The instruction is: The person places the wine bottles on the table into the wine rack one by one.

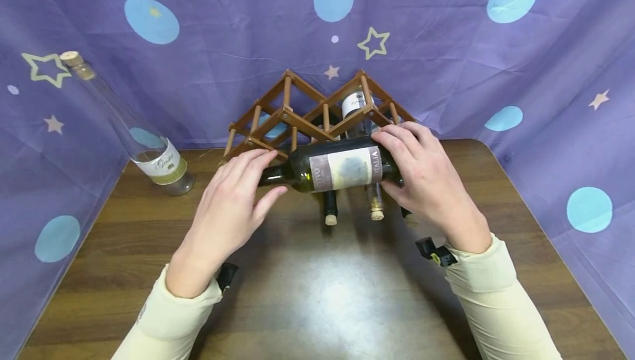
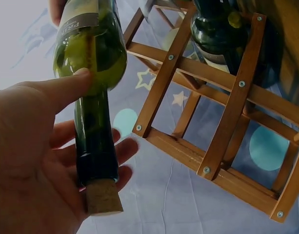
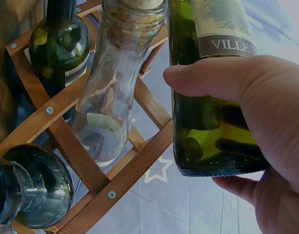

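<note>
Both hands hold a dark green wine bottle (image 1: pixel 347 170) sideways in front of the wooden rack (image 1: pixel 286 114), its label facing up toward the head camera. My left hand (image 1: pixel 225 208) is at the neck; in the left wrist view its thumb lies on the bottle's shoulder and its fingers pass behind the neck, above the cork (image 2: pixel 104 197). My right hand (image 1: pixel 431 181) grips the base end, with the thumb (image 3: pixel 208 78) across the glass just below the label. The rack's lower middle is partly hidden behind the held bottle.
Several corked bottles lie in the rack, necks toward me, among them a clear bottle (image 3: pixel 108 97) and a dark green bottle (image 3: pixel 59 48). A tall clear bottle (image 1: pixel 166 164) with a cork stands on the wooden table (image 1: pixel 297 305) at left. A purple patterned cloth (image 1: pixel 426 46) hangs behind.
</note>
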Available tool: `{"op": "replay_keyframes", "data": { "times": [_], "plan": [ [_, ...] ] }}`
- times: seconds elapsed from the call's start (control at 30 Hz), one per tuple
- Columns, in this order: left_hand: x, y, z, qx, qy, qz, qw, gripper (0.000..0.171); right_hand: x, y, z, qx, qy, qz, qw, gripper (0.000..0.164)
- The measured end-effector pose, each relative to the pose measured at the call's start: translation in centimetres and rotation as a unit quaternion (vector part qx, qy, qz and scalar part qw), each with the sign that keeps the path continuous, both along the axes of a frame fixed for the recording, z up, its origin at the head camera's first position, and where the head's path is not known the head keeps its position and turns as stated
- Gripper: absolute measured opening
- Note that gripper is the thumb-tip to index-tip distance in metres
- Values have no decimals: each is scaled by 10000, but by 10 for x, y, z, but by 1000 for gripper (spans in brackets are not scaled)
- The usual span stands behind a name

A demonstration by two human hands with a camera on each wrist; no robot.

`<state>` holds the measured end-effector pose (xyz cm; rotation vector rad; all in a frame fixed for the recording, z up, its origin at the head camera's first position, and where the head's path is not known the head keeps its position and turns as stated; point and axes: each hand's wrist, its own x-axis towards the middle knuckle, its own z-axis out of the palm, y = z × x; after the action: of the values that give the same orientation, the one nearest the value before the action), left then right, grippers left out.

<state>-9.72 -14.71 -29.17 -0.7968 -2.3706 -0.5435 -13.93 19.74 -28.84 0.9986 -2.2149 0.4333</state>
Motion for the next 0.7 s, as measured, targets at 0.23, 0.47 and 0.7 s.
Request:
{"op": "replay_keyframes", "data": {
  "times": [0.23,0.47,0.7],
  "plan": [
    [0,1,-6,-305,-403,-71,9987,52,1,-1,0,199,-10,17,9998,90],
    [0,-2,-12,-364,-647,-186,9971,45,-1,-2,-1,286,58,35,9996,95],
    [1,-7,-23,-205,-629,-266,9975,41,-1,-3,-4,298,6,74,9995,104]
  ]
}}
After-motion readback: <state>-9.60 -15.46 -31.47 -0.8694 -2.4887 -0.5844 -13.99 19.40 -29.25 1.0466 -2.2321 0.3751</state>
